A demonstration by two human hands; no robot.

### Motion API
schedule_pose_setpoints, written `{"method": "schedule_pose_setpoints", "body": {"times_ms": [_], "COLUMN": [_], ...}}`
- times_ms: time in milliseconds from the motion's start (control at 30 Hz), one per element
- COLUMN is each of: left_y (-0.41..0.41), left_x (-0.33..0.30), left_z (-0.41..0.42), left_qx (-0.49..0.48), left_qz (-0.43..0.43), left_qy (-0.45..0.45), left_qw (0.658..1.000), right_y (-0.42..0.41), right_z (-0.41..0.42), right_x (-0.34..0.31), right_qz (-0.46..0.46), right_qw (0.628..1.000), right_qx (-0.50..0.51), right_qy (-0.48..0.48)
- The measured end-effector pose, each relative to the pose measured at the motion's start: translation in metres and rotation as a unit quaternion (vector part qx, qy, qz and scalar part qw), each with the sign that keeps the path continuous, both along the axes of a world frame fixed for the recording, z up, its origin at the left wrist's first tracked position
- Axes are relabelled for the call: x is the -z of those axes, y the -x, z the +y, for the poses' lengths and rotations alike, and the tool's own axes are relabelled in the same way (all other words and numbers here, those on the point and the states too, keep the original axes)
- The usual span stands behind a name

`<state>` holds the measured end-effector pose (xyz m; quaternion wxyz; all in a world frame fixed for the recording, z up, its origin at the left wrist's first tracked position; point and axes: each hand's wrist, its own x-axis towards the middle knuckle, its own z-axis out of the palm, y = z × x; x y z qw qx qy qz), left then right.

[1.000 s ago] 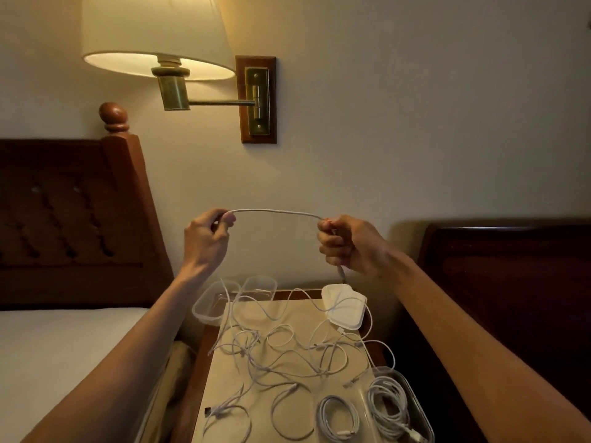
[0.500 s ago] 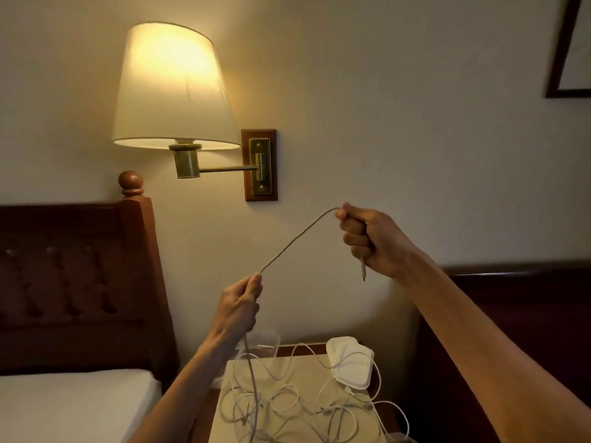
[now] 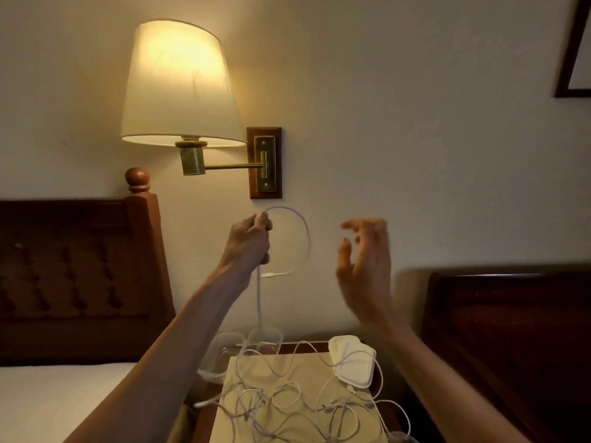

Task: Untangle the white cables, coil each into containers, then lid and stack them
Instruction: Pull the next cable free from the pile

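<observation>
Right hand [image 3: 364, 266] now off the cable [image 3: 300, 231], fingers spread, left hand [image 3: 249, 241] gripping its loop

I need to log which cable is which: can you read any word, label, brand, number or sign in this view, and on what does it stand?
None can be read.
White cable gripped by the left hand: no marking shows.
White lids: plain.
Brass lamp plate: no lettering visible.
Picture frame: cut off at the edge, nothing legible.
</observation>
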<state>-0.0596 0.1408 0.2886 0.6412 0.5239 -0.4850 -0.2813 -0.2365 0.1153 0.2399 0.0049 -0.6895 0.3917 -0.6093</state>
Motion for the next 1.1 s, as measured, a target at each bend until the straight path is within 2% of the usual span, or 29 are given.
{"method": "schedule_pose_setpoints", "body": {"times_ms": [33,67,133,167,233,267,333,400,467,500,533,567,600,633,667,700,733,767,800,867,967,1033,1100], "left_y": [0.006,0.009,0.009,0.007,-0.005,-0.016,-0.048,-0.082,-0.099,-0.100,-0.096,-0.093,-0.090,-0.084,-0.075,-0.065,-0.053,-0.040,-0.030,-0.023,-0.026,-0.034,-0.049], "left_x": [-0.008,-0.016,-0.026,-0.028,-0.025,-0.021,-0.012,-0.003,0.009,0.017,0.024,0.036,0.044,0.050,0.053,0.056,0.060,0.064,0.068,0.077,0.090,0.090,0.082], "left_z": [-0.001,-0.001,-0.006,-0.010,-0.015,-0.018,-0.019,-0.020,-0.022,-0.020,-0.017,-0.012,-0.007,-0.003,0.001,0.005,0.010,0.015,0.018,0.018,0.016,0.013,0.012], "left_qx": [0.040,0.069,0.086,0.076,0.013,-0.032,-0.134,-0.196,-0.155,-0.118,-0.094,-0.098,-0.138,-0.186,-0.193,-0.147,-0.059,0.027,0.085,0.133,0.088,-0.006,-0.097], "left_qz": [0.052,0.095,0.131,0.128,0.095,0.079,0.079,0.125,0.162,0.129,0.038,-0.116,-0.291,-0.418,-0.462,-0.439,-0.383,-0.329,-0.303,-0.307,-0.347,-0.388,-0.369], "left_qy": [-0.014,-0.023,-0.022,-0.012,0.010,0.017,0.029,0.030,-0.029,-0.084,-0.165,-0.259,-0.321,-0.307,-0.233,-0.154,-0.088,-0.050,-0.037,-0.033,0.020,0.069,0.090], "left_qw": [0.998,0.993,0.987,0.989,0.995,0.996,0.987,0.972,0.974,0.981,0.981,0.954,0.890,0.834,0.834,0.873,0.918,0.943,0.948,0.942,0.933,0.919,0.920], "right_y": [-0.013,-0.027,-0.050,-0.058,-0.058,-0.053,-0.036,-0.019,-0.008,-0.005,-0.005,-0.007,-0.009,-0.011,-0.013,-0.016,-0.019,-0.022,-0.024,-0.025,-0.021,-0.015,-0.002], "right_z": [0.014,0.027,0.038,0.039,0.039,0.035,0.027,0.020,0.014,0.011,0.006,0.003,-0.001,-0.005,-0.007,-0.009,-0.011,-0.012,-0.013,-0.015,-0.019,-0.022,-0.028], "right_x": [0.002,0.004,0.013,0.018,0.015,0.010,0.002,0.000,0.000,0.000,-0.002,-0.002,-0.003,-0.003,-0.003,-0.001,0.000,0.000,0.000,-0.001,0.004,0.013,0.018], "right_qz": [-0.038,-0.033,0.036,0.012,-0.120,-0.146,-0.087,-0.008,0.035,0.045,0.053,0.066,0.083,0.100,0.115,0.132,0.148,0.162,0.173,0.184,0.193,0.178,0.146], "right_qw": [0.994,0.972,0.896,0.852,0.767,0.754,0.768,0.780,0.790,0.797,0.809,0.820,0.830,0.837,0.841,0.845,0.849,0.853,0.858,0.869,0.865,0.848,0.836], "right_qx": [-0.081,-0.155,-0.272,-0.343,-0.455,-0.468,-0.458,-0.439,-0.418,-0.405,-0.392,-0.376,-0.359,-0.347,-0.338,-0.329,-0.321,-0.314,-0.308,-0.294,-0.302,-0.335,-0.356], "right_qy": [-0.061,-0.174,-0.350,-0.394,-0.436,-0.438,-0.440,-0.446,-0.447,-0.445,-0.435,-0.426,-0.419,-0.411,-0.406,-0.400,-0.392,-0.384,-0.374,-0.354,-0.352,-0.371,-0.392]}}
